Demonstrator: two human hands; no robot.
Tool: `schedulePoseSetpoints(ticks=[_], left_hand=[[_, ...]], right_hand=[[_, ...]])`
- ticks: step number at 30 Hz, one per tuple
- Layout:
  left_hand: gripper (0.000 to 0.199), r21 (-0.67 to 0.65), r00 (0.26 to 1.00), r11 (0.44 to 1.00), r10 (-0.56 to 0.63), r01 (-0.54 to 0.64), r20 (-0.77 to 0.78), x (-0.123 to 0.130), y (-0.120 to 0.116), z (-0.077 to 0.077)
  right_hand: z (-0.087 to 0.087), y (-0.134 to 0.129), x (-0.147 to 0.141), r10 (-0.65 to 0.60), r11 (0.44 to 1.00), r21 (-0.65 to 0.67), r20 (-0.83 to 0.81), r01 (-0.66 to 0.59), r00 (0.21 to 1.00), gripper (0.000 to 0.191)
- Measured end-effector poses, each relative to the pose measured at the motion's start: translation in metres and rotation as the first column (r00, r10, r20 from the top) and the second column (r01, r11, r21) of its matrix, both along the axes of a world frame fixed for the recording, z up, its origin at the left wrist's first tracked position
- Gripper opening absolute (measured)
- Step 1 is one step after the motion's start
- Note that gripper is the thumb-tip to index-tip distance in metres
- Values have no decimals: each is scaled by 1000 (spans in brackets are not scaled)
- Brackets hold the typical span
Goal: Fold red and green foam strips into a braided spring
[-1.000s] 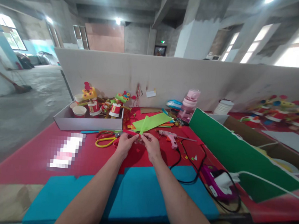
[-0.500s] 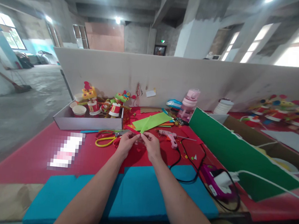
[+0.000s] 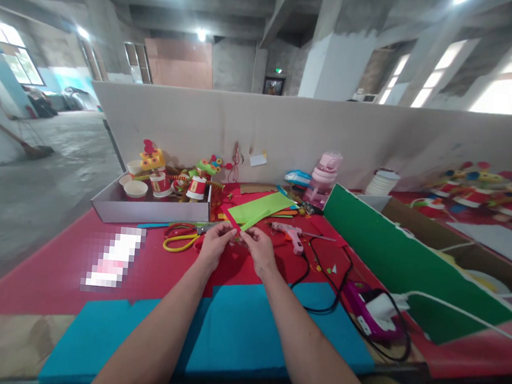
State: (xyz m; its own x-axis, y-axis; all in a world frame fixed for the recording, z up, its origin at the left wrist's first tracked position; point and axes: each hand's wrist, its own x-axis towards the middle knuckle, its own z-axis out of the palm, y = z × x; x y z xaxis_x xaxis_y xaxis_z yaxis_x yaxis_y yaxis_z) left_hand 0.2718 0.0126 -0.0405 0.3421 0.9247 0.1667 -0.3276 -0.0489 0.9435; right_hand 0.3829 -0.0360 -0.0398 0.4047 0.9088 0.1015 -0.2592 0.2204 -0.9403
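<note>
My left hand [image 3: 216,245] pinches a narrow red strip [image 3: 232,217] that points up and to the left. Close beside it, my right hand [image 3: 257,249] pinches a narrow green strip [image 3: 256,218] slanting up to the right. The fingertips of both hands nearly meet where the strips come together; the join itself is too small to tell. Behind them lies a light green sheet [image 3: 266,203]. Yellow-handled scissors [image 3: 180,243] rest left of my left hand, and a pink glue gun [image 3: 294,237] lies right of my right hand.
A white box [image 3: 156,210] with paper cups and figures stands at the left. At the right are a green-sided box [image 3: 402,258], a purple power strip [image 3: 373,319] and black cable. Blue board [image 3: 243,334] lies beneath my forearms. A pink bottle [image 3: 327,174] stands behind.
The red strip has swung upward to a steeper slant, and the green strip has tipped over to the right. Both hands stay nearly in place.
</note>
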Motion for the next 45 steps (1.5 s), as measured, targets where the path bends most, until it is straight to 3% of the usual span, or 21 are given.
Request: schedulePoseSetpoints(ticks=[3, 12, 22, 26, 33, 42, 45], left_hand=[[32, -3, 999, 1000, -11, 12, 40, 0, 0, 0], [31, 29, 999, 999, 24, -23, -30, -2, 2, -1], [29, -10, 1000, 1000, 20, -20, 16, -1, 0, 1], [32, -33, 999, 999, -36, 35, -29, 0, -2, 1], [28, 13, 997, 999, 36, -36, -63, 0, 0, -2], [30, -34, 998, 999, -34, 32, -56, 1, -1, -1], [30, 5, 998, 1000, -21, 22, -64, 1, -1, -3]], right_hand=[[1, 0, -2, 37, 999, 9, -15, -36, 999, 29], [-7, 4, -3, 121, 993, 16, -73, -120, 990, 29], [-7, 5, -1, 7, 1000, -10, -155, -9, 988, 29], [-5, 4, -1, 80, 997, 24, -168, -77, 982, 30], [-5, 2, -1, 101, 994, -17, -151, -105, 983, 29], [-6, 5, 1, -8, 1000, -14, -181, 5, 983, 28], [-8, 6, 1, 4, 1000, 6, -183, -2, 983, 29]])
